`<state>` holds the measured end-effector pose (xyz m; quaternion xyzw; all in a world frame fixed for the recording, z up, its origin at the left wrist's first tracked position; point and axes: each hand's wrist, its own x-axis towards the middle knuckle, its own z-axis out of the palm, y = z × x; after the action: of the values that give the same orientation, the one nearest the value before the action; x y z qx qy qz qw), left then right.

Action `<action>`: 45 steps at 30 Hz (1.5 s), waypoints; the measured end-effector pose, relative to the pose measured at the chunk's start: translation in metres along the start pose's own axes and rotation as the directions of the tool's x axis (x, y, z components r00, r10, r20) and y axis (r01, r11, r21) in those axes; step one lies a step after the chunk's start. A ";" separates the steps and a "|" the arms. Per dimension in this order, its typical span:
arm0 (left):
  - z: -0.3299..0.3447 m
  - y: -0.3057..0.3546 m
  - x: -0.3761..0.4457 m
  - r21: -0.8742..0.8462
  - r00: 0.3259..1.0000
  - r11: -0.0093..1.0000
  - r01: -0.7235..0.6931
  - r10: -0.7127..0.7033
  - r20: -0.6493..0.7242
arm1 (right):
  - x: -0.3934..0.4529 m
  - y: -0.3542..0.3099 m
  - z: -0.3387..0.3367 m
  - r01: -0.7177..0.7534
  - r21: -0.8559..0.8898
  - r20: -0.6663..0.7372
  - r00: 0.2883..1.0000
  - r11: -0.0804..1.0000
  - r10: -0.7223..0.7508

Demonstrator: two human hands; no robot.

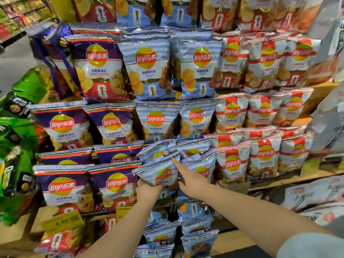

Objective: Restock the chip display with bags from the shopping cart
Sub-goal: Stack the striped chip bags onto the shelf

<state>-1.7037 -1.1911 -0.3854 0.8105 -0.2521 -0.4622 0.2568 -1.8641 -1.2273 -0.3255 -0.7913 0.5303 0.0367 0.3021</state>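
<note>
Landmark: blue bag point(158, 174), front of the blue column on the display's point(270, 180) lower shelf, tilted w/ top edge leaning left-back.

Left hand point(148, 191): fingers curled round the blue bag's lower edge, gripping it from below. Forearm enters from bottom centre.

Right hand point(191, 180): just right of the blue bag, fingers straight and apart, index extended up to the bag's upper right corner and touching it. Holds nothing. Remaining fingers lie in front of the neighbour blue bag point(202, 164) to the right; contact there cannot be told. Grey sleeve point(312, 244) at bottom right.

Stock rel. to the blue bag:
- Left: purple bags point(61, 187), two columns, upright, front faces out.
- Right, past the neighbour blue bag: red/white bags point(232, 162), three columns.
- Above: further tiers in the same colour order, purple / blue / red-white.
- Below: more blue bags point(195, 211) on the lowest shelf, some leaning, partly hidden by the forearms.
- Lower left: yellow price tag point(62, 221) reading 4.99 on the shelf edge, under the purple bags.
- Far left: green bags point(16, 127), blurred.
- Far right: white/grey packs point(316, 194), blurred, print illegible.

Cart: not in frame.
</note>
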 end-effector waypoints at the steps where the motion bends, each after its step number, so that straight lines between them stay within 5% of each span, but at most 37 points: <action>1: 0.002 0.000 0.006 0.001 1.000 1.000 0.000 0.000 -0.016 | 0.001 0.000 -0.003 0.017 0.001 -0.022 1.000 1.000 -0.017; 7: 0.028 -0.016 0.036 0.101 0.980 0.989 0.111 -0.126 0.152 | 0.000 0.031 0.017 -0.173 0.114 -0.074 0.981 0.978 0.182; 13: 0.021 0.000 0.041 0.222 0.979 0.970 0.103 -0.139 0.151 | 0.010 0.027 0.012 -0.114 0.039 -0.046 0.992 0.993 0.116; 17: 0.020 0.003 0.041 0.132 0.986 0.986 0.103 -0.119 0.120 | 0.000 0.024 0.011 0.000 -0.127 -0.156 0.987 0.992 -0.020; 21: 0.020 -0.005 0.024 -0.057 0.990 0.991 0.123 -0.119 0.071 | -0.004 0.031 0.032 0.256 -0.392 -0.306 0.869 0.884 -0.388; 26: 0.014 -0.014 -0.006 -0.220 0.997 0.973 -0.074 0.066 -0.041 | 0.009 0.013 0.046 0.262 -0.542 -0.092 0.926 0.798 -0.366; 30: -0.004 -0.019 -0.036 0.013 0.928 0.954 -0.301 0.296 -0.226 | 0.021 -0.002 0.045 0.216 -0.605 0.012 0.965 0.766 -0.263; 32: -0.014 -0.018 -0.038 0.322 0.792 0.815 -0.481 0.562 -0.239 | 0.025 -0.007 0.039 0.189 -0.595 0.028 0.976 0.782 -0.215; 35: -0.022 -0.011 -0.023 0.663 0.664 0.450 -0.598 0.742 0.095 | 0.033 -0.012 0.034 0.187 -0.595 0.068 0.981 0.781 -0.182; 37: -0.026 -0.003 -0.014 0.798 0.700 0.217 -0.563 0.638 0.321 | 0.037 -0.012 0.032 0.190 -0.596 0.098 0.982 0.780 -0.164; 40: -0.030 0.008 -0.006 0.874 0.767 -0.025 -0.486 0.467 0.440 | 0.036 -0.011 0.026 0.211 -0.580 0.132 0.977 0.786 -0.165; 45: -0.036 0.017 0.004 0.885 0.800 -0.121 -0.450 0.386 0.460 | 0.030 -0.005 0.015 0.192 -0.504 0.126 0.981 0.842 -0.149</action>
<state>-1.6735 -1.1996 -0.3615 0.6209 -0.7425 -0.0731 -0.2403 -1.8426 -1.2430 -0.3469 -0.8849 0.4160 0.1821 0.1036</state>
